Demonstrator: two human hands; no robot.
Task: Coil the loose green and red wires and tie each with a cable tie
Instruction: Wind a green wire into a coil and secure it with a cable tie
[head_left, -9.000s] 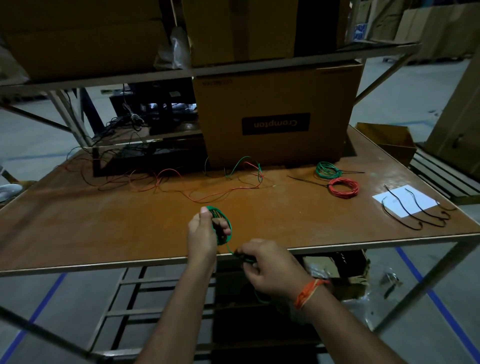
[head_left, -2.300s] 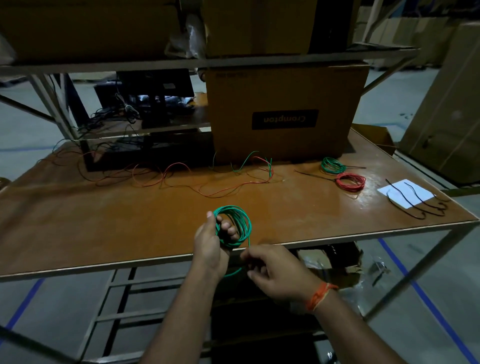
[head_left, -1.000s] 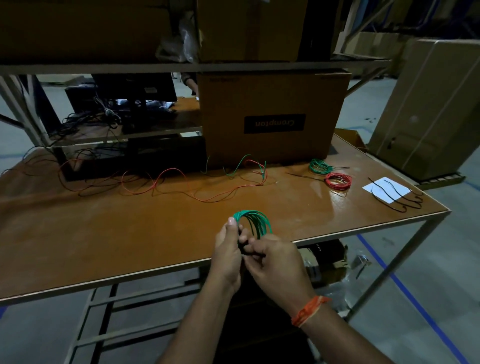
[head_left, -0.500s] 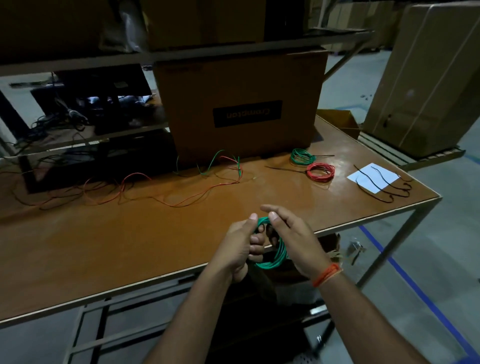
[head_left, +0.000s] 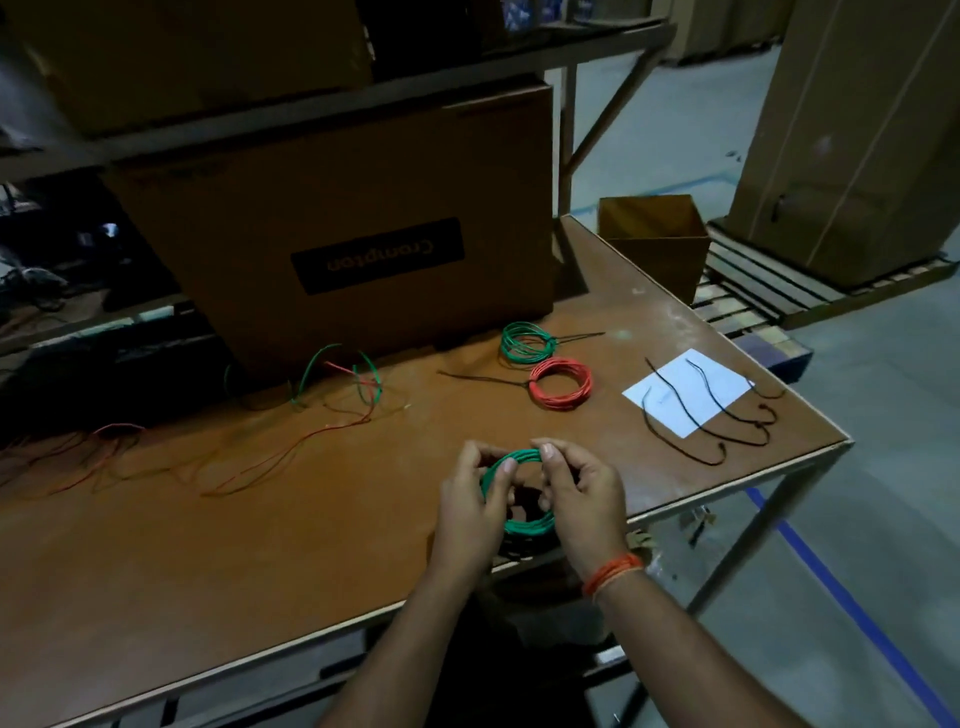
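Observation:
A coil of green wire (head_left: 524, 526) is held above the table's front edge between both hands. My left hand (head_left: 467, 509) grips its left side with thumb and fingers. My right hand (head_left: 582, 499) pinches its right side near the top. Further back lie a tied green coil (head_left: 525, 340) and a tied red coil (head_left: 561, 383), each with a black cable tie sticking out. Several loose black cable ties (head_left: 727, 415) lie on and around a white sheet (head_left: 685, 397) at the right. Loose red and green wires (head_left: 332, 395) sprawl across the table's back left.
A large cardboard box (head_left: 363, 223) marked Crompton stands at the back of the brown table (head_left: 208, 545) under a shelf. A small open carton (head_left: 654, 239) sits past the table's right end. Tall boxes on a pallet stand further right.
My view has swung right and closer. The wire's loose tail has been wound in. Both hands now hold the finished green coil flat between them, with my right hand's fingers curled on it.

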